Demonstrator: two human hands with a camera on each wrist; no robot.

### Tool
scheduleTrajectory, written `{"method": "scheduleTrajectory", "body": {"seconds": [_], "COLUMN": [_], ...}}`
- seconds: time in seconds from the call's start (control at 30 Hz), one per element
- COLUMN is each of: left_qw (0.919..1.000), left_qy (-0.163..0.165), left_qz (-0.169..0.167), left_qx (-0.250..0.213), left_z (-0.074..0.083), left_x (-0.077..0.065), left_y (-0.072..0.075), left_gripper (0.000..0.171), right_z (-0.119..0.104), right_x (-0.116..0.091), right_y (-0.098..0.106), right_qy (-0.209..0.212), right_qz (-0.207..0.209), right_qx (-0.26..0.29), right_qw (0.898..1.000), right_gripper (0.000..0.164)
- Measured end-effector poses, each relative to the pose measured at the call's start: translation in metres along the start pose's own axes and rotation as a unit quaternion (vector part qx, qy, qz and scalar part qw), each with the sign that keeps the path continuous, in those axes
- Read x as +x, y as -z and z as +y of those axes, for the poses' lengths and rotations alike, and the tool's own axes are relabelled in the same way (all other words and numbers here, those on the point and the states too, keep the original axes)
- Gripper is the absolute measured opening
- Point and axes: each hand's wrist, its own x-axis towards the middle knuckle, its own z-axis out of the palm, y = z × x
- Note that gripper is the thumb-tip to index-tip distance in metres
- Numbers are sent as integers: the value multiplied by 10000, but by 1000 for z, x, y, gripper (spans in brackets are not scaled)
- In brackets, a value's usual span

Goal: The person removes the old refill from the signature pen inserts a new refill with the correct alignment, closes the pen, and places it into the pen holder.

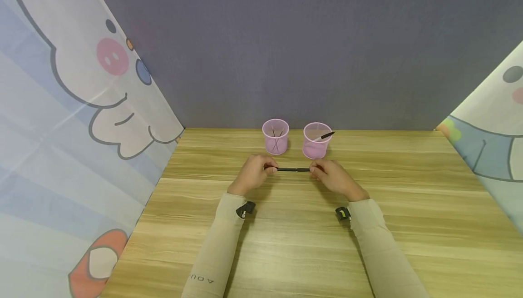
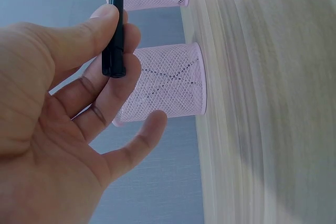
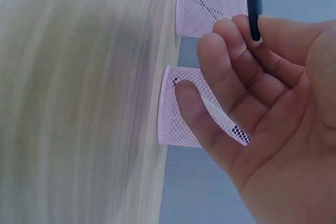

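Observation:
A slim black pen (image 1: 289, 169) is held level above the table between both hands. My left hand (image 1: 254, 171) pinches one end between thumb and fingers; that blunt end (image 2: 114, 65) shows in the left wrist view. At the other end, my right hand (image 1: 333, 177) pinches the pen, whose narrower tip (image 3: 255, 27) appears in the right wrist view. Behind the left hand stands a pink mesh pen cup (image 1: 276, 146) with two thin dark sticks crossed inside. A second pink mesh pen cup (image 1: 313, 149) holds a white marker with a black end (image 1: 328, 135), leaning right.
Both cups stand upright near the back edge of the wood-grain table (image 1: 302, 243), a small gap between them. A dark grey panel (image 1: 302, 52) rises behind the table. Printed cartoon curtains (image 1: 77, 130) hang at both sides.

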Motion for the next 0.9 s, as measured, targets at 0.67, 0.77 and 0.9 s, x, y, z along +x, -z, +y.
{"method": "scheduleTrajectory", "body": {"seconds": [0.67,0.77,0.9], "left_qw": [10000,10000,10000], "left_qy": [32,36,16], "left_qz": [-16,-15,-17], "left_qx": [-82,-72,-50], "left_z": [0,0,0], "left_x": [-1,-1,-1], "left_y": [2,2,2], "left_gripper": [5,5,4], "right_z": [-3,-4,-3], "right_x": [-2,-2,-2], "right_y": [1,1,1], "right_qy": [14,-1,-5], "right_qz": [128,130,120], "right_qx": [197,214,234], "right_qw": [9997,9997,9997], "right_gripper": [5,4,5]}}
